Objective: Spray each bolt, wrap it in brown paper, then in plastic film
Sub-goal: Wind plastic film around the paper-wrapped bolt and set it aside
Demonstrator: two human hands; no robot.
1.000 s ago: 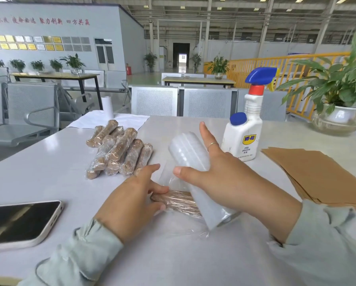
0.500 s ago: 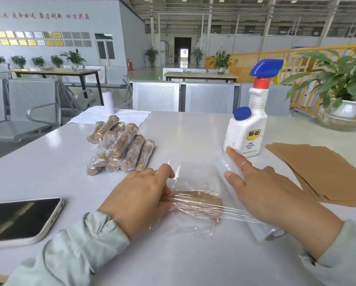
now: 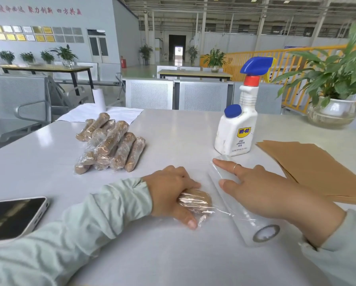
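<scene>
My left hand (image 3: 171, 193) lies over a paper-wrapped bolt (image 3: 195, 200) on the white table, fingers and thumb curled round it; only its right end shows, covered in plastic film. A strip of film runs from the bolt to the film roll (image 3: 245, 217), which lies on the table just to the right. My right hand (image 3: 272, 195) rests on top of the roll with fingers extended. A pile of several wrapped bolts (image 3: 109, 145) sits at the back left. The white WD-40 spray bottle (image 3: 237, 131) stands behind the roll. A stack of brown paper sheets (image 3: 317, 168) lies at the right.
A phone (image 3: 10, 217) lies face up at the left table edge. A white paper sheet with a small white roll (image 3: 99, 102) is at the far left corner. A potted plant in a glass bowl (image 3: 334, 112) stands at the far right. Grey benches stand behind the table.
My left hand has rolled the bolt toward the roll and closed over it, so the film stretch between them is shorter. The roll went from lifted to lying flat on the table.
</scene>
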